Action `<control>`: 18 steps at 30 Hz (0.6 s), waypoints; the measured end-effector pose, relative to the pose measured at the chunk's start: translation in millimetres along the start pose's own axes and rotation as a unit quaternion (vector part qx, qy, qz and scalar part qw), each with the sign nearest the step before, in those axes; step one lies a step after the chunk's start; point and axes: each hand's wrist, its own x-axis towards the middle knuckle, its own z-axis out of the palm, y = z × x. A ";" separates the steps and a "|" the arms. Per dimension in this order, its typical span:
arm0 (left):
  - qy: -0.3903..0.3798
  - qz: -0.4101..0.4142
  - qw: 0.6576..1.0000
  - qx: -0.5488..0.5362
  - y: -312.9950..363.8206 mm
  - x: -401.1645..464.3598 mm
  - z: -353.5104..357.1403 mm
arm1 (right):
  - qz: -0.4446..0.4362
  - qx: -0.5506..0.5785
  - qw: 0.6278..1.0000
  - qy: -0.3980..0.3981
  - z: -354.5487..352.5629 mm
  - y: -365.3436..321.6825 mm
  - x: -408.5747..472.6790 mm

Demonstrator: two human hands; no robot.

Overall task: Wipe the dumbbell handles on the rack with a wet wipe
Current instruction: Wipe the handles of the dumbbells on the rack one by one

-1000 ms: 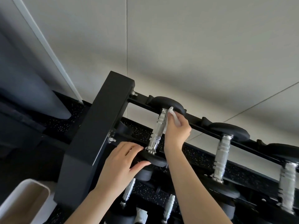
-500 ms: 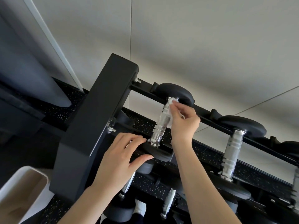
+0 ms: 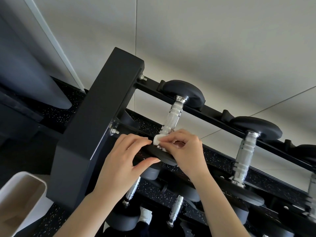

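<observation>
The soft, limp wipe, pinched in the right hand at the knurled handle's near end, suits a wrapped grip, while the left hand grips the heavy dumbbell's near head on the rack.

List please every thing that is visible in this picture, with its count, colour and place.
dumbbells: at least five partly in view, black heads with silver knurled handles; on the rack's top tier and a lower tier
rack: one, black; centre, its rails run to the right
wet wipe: one, white; at the near end of the leftmost top handle
bin: one, white outside and tan inside; lower left corner
floor: black with white speckles; under the rack
wall: pale grey panels; behind the rack
left hand: grips the near head of that dumbbell
right hand: pinches the wet wipe against the handle
</observation>
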 end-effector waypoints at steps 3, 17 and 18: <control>-0.001 -0.002 1.000 0.000 0.8 -0.4 -0.4 | 0.057 0.019 0.998 -0.036 -7.0 5.3 -2.0; -0.002 -0.012 1.000 0.002 3.6 -1.4 -0.8 | 0.121 0.167 0.972 0.116 2.8 7.2 1.8; -0.002 -0.012 1.000 0.003 3.9 -1.8 -0.6 | 0.111 0.180 0.968 0.135 4.0 5.1 6.3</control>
